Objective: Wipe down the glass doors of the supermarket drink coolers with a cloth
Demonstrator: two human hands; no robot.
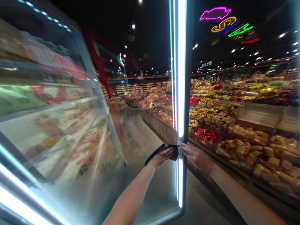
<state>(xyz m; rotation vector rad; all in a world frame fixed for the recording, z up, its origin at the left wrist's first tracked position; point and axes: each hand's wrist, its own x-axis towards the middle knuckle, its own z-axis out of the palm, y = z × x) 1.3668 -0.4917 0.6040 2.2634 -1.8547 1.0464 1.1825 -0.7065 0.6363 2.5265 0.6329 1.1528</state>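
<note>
A glass door [184,93] with a bright light strip down its edge stands swung open in front of me. My left hand [162,156] is on the inner side of the glass, low by the door's edge. Under its fingers is a dark cloth [174,152], folded or bunched, pressed near the frame. From the outer side, my right hand [198,157] grips the door's edge at about the same height, beside a small metal fitting [179,144]. The right fingertips wrap onto the frame, and its thumb is hard to see.
Blurred shelves of packaged food fill a lit display cooler [79,90] at left. A red frame [103,68] stands beyond it. Bins of wrapped snacks [246,143] line the right, close behind the door. Grey floor [138,125] runs between them.
</note>
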